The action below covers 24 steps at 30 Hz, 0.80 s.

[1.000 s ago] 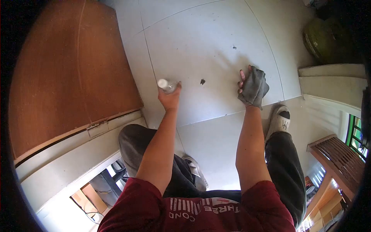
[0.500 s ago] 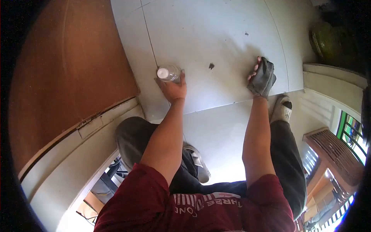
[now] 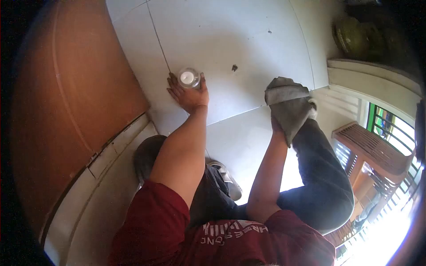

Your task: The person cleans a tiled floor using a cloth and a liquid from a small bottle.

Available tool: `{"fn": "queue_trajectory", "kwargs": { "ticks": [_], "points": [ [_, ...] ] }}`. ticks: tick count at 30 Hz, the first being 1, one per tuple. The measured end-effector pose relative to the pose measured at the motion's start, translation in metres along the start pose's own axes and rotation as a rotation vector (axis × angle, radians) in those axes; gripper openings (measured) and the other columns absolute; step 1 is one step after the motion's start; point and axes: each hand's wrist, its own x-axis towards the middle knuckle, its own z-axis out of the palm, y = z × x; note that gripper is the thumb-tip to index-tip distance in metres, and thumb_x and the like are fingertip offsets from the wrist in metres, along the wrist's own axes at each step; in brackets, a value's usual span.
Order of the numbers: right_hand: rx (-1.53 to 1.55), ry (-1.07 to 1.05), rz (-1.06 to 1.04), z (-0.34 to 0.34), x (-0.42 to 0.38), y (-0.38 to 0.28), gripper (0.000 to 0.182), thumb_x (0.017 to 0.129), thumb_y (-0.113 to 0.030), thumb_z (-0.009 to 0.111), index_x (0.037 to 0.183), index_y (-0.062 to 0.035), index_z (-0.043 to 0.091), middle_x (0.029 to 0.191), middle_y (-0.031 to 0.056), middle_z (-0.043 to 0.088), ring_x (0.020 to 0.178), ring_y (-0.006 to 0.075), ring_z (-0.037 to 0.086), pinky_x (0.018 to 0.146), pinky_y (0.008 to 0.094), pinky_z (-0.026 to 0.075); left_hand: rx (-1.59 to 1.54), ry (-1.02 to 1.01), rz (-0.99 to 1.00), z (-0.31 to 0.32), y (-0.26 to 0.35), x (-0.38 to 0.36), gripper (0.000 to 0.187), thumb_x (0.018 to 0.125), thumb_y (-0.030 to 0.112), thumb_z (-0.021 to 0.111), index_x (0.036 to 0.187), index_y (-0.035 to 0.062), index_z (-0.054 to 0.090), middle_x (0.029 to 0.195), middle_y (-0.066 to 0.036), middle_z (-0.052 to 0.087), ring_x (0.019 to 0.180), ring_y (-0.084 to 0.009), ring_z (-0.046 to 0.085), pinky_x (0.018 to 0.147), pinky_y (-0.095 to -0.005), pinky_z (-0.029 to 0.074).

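Note:
A clear bottle with a white cap (image 3: 187, 79) stands upright on the pale tiled floor (image 3: 213, 48). My left hand (image 3: 191, 96) is at its near side, with the thumb to the right of it and fingers spread to the left. On the right, a grey cloth (image 3: 287, 104) covers most of my right hand (image 3: 277, 125), whose fingers are hidden beneath it. One corner of the cloth hangs down over the wrist. A small dark speck (image 3: 234, 68) lies on the floor between the hands.
A brown wooden panel (image 3: 80, 80) stands at the left above a pale ledge. At the right are a low white ledge (image 3: 372, 77), a brown slatted bench (image 3: 372, 146) and a green-framed window grille. My legs and slippered feet are close below my hands.
My right hand with the cloth has moved back towards my body, and the cloth now spreads wider. My left hand's fingers have spread beside the bottle. The view has shifted slightly.

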Motion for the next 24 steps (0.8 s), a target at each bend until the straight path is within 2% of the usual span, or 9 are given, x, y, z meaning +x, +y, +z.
{"fn": "queue_trajectory", "kwargs": {
  "ticks": [4, 6, 8, 10, 13, 16, 19, 22, 24],
  "points": [
    [0.141, 0.16, 0.46, 0.005, 0.003, -0.032, 0.041, 0.098, -0.037, 0.057, 0.13, -0.0115, 0.055, 0.133, 0.01, 0.056, 0.124, 0.022, 0.052, 0.103, 0.0361, 0.045, -0.069, -0.006, 0.007, -0.001, -0.002, 0.002, 0.104, 0.084, 0.063, 0.068, 0.154, -0.0029, 0.028, 0.158, -0.02, 0.036, 0.151, -0.0324, 0.029, 0.127, -0.0504, 0.018],
    [0.867, 0.487, 0.361, 0.047, 0.009, -0.03, 0.05, 0.092, -0.038, 0.067, 0.132, -0.0087, 0.057, 0.124, 0.0096, 0.063, 0.121, 0.023, 0.057, 0.105, 0.042, 0.043, -0.124, 0.036, 0.025, 0.001, 0.002, 0.003, 0.107, 0.084, 0.065, 0.069, 0.153, -0.0053, 0.028, 0.155, -0.026, 0.037, 0.148, -0.0382, 0.032, 0.125, -0.0537, 0.018],
    [1.168, 0.679, 0.319, 0.088, 0.011, -0.041, 0.058, 0.089, -0.038, 0.073, 0.135, -0.0071, 0.055, 0.125, 0.0106, 0.064, 0.123, 0.0245, 0.057, 0.109, 0.0433, 0.041, -0.071, 0.039, 0.031, 0.005, -0.002, 0.0, 0.109, 0.084, 0.066, 0.069, 0.151, -0.0088, 0.028, 0.152, -0.03, 0.038, 0.145, -0.042, 0.034, 0.124, -0.0554, 0.019],
    [1.019, 0.797, 0.37, 0.107, 0.025, -0.05, 0.066, 0.087, -0.035, 0.076, 0.141, -0.0066, 0.05, 0.136, 0.0128, 0.058, 0.131, 0.0266, 0.051, 0.114, 0.04, 0.036, -0.044, 0.045, 0.023, 0.011, -0.007, -0.005, 0.104, 0.085, 0.063, 0.069, 0.153, -0.0044, 0.029, 0.156, -0.022, 0.037, 0.149, -0.0355, 0.031, 0.125, -0.0535, 0.019],
    [0.944, 0.563, 0.345, 0.091, 0.017, -0.052, 0.072, 0.09, -0.036, 0.074, 0.148, -0.0073, 0.042, 0.148, 0.0143, 0.047, 0.139, 0.0271, 0.042, 0.119, 0.0376, 0.031, 0.001, 0.007, 0.028, 0.008, 0.0, 0.001, 0.101, 0.085, 0.062, 0.069, 0.154, -0.002, 0.03, 0.158, -0.018, 0.038, 0.15, -0.0325, 0.03, 0.125, -0.0524, 0.019],
    [1.402, 0.693, 0.244, 0.074, 0.007, -0.045, 0.058, 0.099, -0.033, 0.061, 0.147, -0.0081, 0.041, 0.144, 0.011, 0.05, 0.133, 0.0272, 0.049, 0.112, 0.0396, 0.042, 0.048, -0.011, 0.014, 0.008, -0.002, 0.0, 0.101, 0.085, 0.062, 0.069, 0.153, -0.0021, 0.03, 0.157, -0.02, 0.038, 0.148, -0.0348, 0.031, 0.125, -0.0524, 0.019],
    [0.75, 0.981, 0.558, 0.035, 0.004, -0.032, 0.071, 0.089, -0.036, 0.073, 0.147, -0.0072, 0.045, 0.148, 0.0143, 0.049, 0.14, 0.0309, 0.043, 0.118, 0.043, 0.033, 0.051, 0.017, -0.007, 0.008, 0.0, -0.002, 0.101, 0.085, 0.062, 0.069, 0.153, -0.0027, 0.031, 0.155, -0.023, 0.039, 0.147, -0.0386, 0.032, 0.124, -0.0526, 0.019],
    [0.65, 0.989, 0.626, -0.037, -0.021, -0.012, 0.073, 0.09, -0.041, 0.07, 0.149, -0.007, 0.042, 0.15, 0.0131, 0.047, 0.138, 0.0296, 0.045, 0.116, 0.045, 0.038, 0.053, 0.046, 0.018, 0.014, -0.006, -0.003, 0.101, 0.085, 0.062, 0.069, 0.152, -0.0041, 0.032, 0.154, -0.025, 0.039, 0.145, -0.0414, 0.033, 0.124, -0.0526, 0.019],
    [0.631, 1.003, 0.598, 0.005, -0.014, -0.004, 0.082, 0.085, -0.044, 0.075, 0.15, -0.0074, 0.041, 0.153, 0.0143, 0.044, 0.144, 0.0301, 0.037, 0.121, 0.0458, 0.027, 0.061, 0.016, 0.031, 0.017, -0.009, -0.005, 0.101, 0.085, 0.061, 0.069, 0.152, -0.0051, 0.031, 0.154, -0.027, 0.037, 0.145, -0.0436, 0.032, 0.124, -0.0536, 0.019]
  ]
}}
